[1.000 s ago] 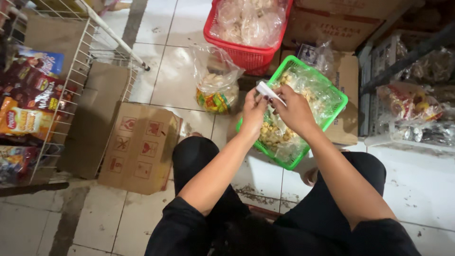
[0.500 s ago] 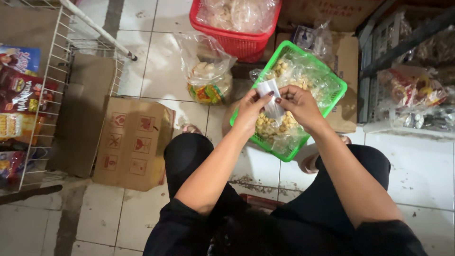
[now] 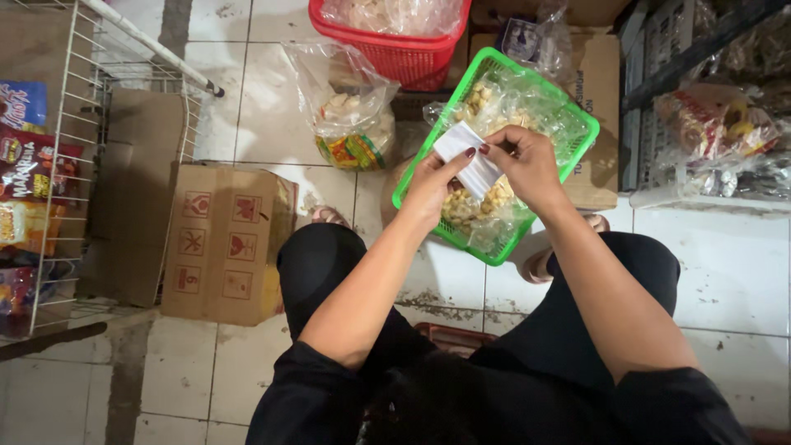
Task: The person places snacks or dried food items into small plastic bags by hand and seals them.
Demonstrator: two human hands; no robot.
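Note:
My left hand [image 3: 430, 186] and my right hand [image 3: 525, 161] both grip a small clear plastic bag [image 3: 466, 155] between thumbs and fingers. They hold it just above a green plastic basket [image 3: 570, 116] filled with pale snack pieces in clear plastic. The basket rests tilted on the tiled floor in front of my knees. The small bag looks flat; what is inside it cannot be made out.
A red basket [image 3: 398, 51] of bagged snacks stands behind the green one. A clear bag of snacks [image 3: 351, 120] sits left of it. A cardboard box [image 3: 227, 241] lies at my left knee, a wire rack [image 3: 58, 177] with packets further left, shelves [image 3: 713, 107] at right.
The view has shifted, so the baskets sit higher and nearer the middle. My hands stay together on the small bag, with the fingers working along its top edge.

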